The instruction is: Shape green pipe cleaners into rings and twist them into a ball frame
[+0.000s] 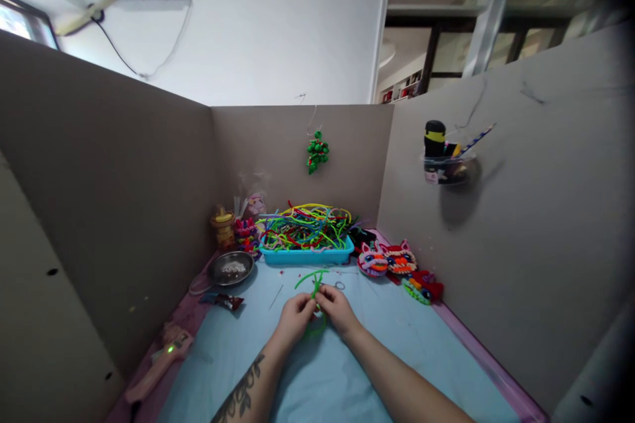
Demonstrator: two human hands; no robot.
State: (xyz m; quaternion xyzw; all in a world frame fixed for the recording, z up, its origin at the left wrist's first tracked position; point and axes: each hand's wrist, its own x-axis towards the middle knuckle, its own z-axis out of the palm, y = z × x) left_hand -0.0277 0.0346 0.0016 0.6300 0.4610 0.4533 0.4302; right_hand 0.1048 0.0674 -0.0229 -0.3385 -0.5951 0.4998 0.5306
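Observation:
Bright green pipe cleaners (pixel 316 283) are bunched together above the middle of the table, their loose ends fanning out at the top and a loop hanging below. My left hand (pixel 296 316) pinches them from the left, thumb and forefinger pressed together. From the right, my right hand (pixel 338 310) grips the same bunch, its fingertips almost touching the left ones. Just behind the right hand, the ring handle of what looks like scissors (pixel 340 285) shows; the rest is hidden. A thin straight wire or stick (pixel 276 297) lies left of my hands.
A blue tray (pixel 307 256) heaped with coloured pipe cleaners stands at the back. Finished pipe-cleaner figures (pixel 373 260) sit right of it. To the left are a metal bowl (pixel 232 269), a dark wrapper (pixel 223 301) and a pink glue gun (pixel 161 365). Grey partitions (pixel 297 178) enclose the table.

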